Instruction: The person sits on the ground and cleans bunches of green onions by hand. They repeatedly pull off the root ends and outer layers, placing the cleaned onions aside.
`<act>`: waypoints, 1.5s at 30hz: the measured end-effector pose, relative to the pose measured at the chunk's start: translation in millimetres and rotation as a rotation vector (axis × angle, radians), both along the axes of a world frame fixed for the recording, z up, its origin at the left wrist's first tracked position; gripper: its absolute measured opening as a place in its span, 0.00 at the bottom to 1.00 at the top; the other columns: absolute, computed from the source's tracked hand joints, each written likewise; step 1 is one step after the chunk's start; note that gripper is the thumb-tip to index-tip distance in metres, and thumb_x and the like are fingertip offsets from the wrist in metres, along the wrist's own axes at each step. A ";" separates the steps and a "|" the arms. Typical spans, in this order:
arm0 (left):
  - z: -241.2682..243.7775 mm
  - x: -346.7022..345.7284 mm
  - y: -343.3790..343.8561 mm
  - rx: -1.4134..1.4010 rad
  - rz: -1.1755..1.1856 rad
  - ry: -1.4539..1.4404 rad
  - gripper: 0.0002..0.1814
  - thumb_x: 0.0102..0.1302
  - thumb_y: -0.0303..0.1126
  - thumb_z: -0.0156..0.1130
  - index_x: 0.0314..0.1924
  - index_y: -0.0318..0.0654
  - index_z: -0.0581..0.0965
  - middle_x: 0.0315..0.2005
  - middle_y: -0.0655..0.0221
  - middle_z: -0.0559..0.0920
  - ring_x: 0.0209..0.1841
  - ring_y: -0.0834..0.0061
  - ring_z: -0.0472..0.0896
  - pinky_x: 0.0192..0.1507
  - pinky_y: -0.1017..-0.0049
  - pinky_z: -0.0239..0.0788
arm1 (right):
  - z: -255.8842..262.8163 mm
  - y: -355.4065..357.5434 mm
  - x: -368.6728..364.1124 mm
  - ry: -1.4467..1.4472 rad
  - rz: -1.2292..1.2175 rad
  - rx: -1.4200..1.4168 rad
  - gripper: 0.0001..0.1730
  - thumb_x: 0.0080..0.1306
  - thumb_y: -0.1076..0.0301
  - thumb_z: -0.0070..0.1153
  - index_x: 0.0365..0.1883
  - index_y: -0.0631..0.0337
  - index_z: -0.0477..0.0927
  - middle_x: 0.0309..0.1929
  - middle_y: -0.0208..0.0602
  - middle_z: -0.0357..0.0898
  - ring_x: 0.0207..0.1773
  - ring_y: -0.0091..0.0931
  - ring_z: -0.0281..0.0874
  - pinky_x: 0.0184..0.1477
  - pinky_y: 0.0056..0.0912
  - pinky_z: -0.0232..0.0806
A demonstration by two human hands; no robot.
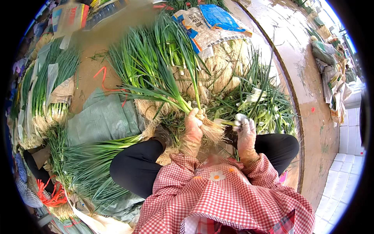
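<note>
My left hand [193,124], in a pale rubber glove, is closed around the white stems of several green onions [183,103]. Their leaves fan up and to the left, and their roots [214,132] hang out to the right. Beside the roots, my right hand [244,125], gloved too, pinches a peeled strip of onion leaf [227,122] between thumb and fingers. A heap of stripped leaves [270,108] lies beyond my right hand. Ahead lie piled green onions [140,64] with long pale roots.
Printed sacks [201,26] partly cover the root pile ahead. A green plastic sheet [102,120] and more green onions [90,166] lie on my left, near red ties [52,196]. Part of another person [24,190] shows at far left. White foam boxes [336,187] stand at right.
</note>
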State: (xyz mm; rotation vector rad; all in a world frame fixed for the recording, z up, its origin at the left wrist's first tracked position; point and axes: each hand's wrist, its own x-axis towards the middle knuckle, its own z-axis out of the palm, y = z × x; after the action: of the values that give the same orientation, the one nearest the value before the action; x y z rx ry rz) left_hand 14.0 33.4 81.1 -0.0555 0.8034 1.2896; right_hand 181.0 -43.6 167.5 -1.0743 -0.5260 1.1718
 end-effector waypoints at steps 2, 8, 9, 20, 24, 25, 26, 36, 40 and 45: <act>3.9 -7.9 0.7 0.014 0.092 -0.126 0.20 0.69 0.29 0.51 0.59 0.37 0.65 0.28 0.68 0.77 0.35 0.71 0.79 0.47 0.58 0.75 | 31.6 11.5 58.7 0.019 -0.173 0.101 0.13 0.71 0.66 0.52 0.50 0.62 0.78 0.37 0.28 0.80 0.34 0.15 0.74 0.34 0.13 0.66; 21.2 -2.5 -16.0 0.199 0.007 -0.252 0.38 0.66 0.28 0.50 0.73 0.45 0.48 0.26 0.69 0.74 0.37 0.70 0.78 0.52 0.59 0.74 | 23.7 75.1 109.9 -1.396 0.278 -0.584 0.31 0.68 0.48 0.54 0.60 0.63 0.72 0.44 0.40 0.81 0.35 0.25 0.80 0.39 0.31 0.71; 21.7 -2.4 -20.7 0.168 -0.004 -0.215 0.38 0.66 0.28 0.50 0.74 0.47 0.47 0.26 0.69 0.74 0.37 0.70 0.78 0.52 0.58 0.74 | 14.1 89.7 87.4 -1.607 0.480 -0.642 0.34 0.67 0.46 0.55 0.61 0.63 0.71 0.46 0.44 0.81 0.36 0.28 0.80 0.40 0.34 0.72; 5.9 3.4 -22.5 -0.091 -0.037 0.143 0.07 0.66 0.33 0.54 0.36 0.37 0.74 0.25 0.70 0.77 0.23 0.78 0.70 0.28 0.81 0.66 | -80.6 143.2 -87.7 0.220 0.166 -0.233 0.12 0.68 0.69 0.56 0.48 0.63 0.77 0.43 0.33 0.82 0.43 0.23 0.79 0.46 0.22 0.70; -2.3 -2.4 -16.6 -0.085 -0.012 -0.064 0.07 0.66 0.32 0.55 0.41 0.38 0.73 0.26 0.70 0.77 0.24 0.79 0.72 0.25 0.81 0.68 | -33.5 109.1 -83.8 0.087 0.193 -0.314 0.14 0.71 0.62 0.52 0.51 0.58 0.77 0.44 0.32 0.82 0.42 0.23 0.78 0.44 0.26 0.71; 6.2 -3.1 -13.1 -0.025 0.032 -0.173 0.12 0.67 0.32 0.55 0.48 0.36 0.73 0.26 0.69 0.78 0.25 0.78 0.74 0.27 0.79 0.71 | -35.5 97.7 -79.6 0.101 0.247 -0.221 0.15 0.71 0.62 0.52 0.52 0.59 0.76 0.45 0.31 0.81 0.42 0.24 0.78 0.42 0.27 0.71; 15.1 -3.0 -12.7 -0.001 0.040 -0.193 0.15 0.67 0.32 0.55 0.52 0.37 0.72 0.29 0.69 0.79 0.26 0.77 0.74 0.28 0.78 0.71 | -34.3 81.6 -73.1 0.119 0.269 -0.195 0.16 0.71 0.62 0.52 0.53 0.59 0.76 0.46 0.32 0.81 0.42 0.24 0.78 0.41 0.27 0.72; 7.4 -12.4 -7.0 0.174 -0.107 -0.130 0.20 0.66 0.24 0.56 0.58 0.34 0.71 0.42 0.64 0.81 0.50 0.67 0.79 0.49 0.65 0.74 | 20.7 2.9 8.3 0.028 -0.069 0.033 0.12 0.72 0.68 0.51 0.48 0.65 0.76 0.41 0.33 0.78 0.39 0.22 0.74 0.45 0.27 0.70; -0.6 -29.9 5.5 0.266 0.006 -0.095 0.23 0.65 0.26 0.60 0.60 0.34 0.69 0.34 0.70 0.79 0.39 0.72 0.78 0.49 0.64 0.74 | 56.4 -2.1 146.7 -0.132 -0.328 0.170 0.13 0.72 0.64 0.50 0.50 0.62 0.78 0.38 0.26 0.77 0.38 0.18 0.71 0.43 0.23 0.67; 40.2 -35.7 10.7 0.408 -0.073 -0.164 0.29 0.64 0.23 0.58 0.65 0.37 0.64 0.42 0.69 0.77 0.46 0.72 0.76 0.56 0.58 0.71 | 50.2 16.1 204.4 -2.019 0.002 -1.028 0.35 0.66 0.42 0.50 0.59 0.64 0.71 0.50 0.52 0.78 0.50 0.45 0.77 0.50 0.44 0.69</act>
State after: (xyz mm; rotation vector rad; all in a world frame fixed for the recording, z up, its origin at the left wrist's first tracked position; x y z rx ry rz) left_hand -21.6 44.2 121.2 0.1905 0.3892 1.3385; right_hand 385.3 -27.6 217.7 -3.0126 -1.4313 -0.2282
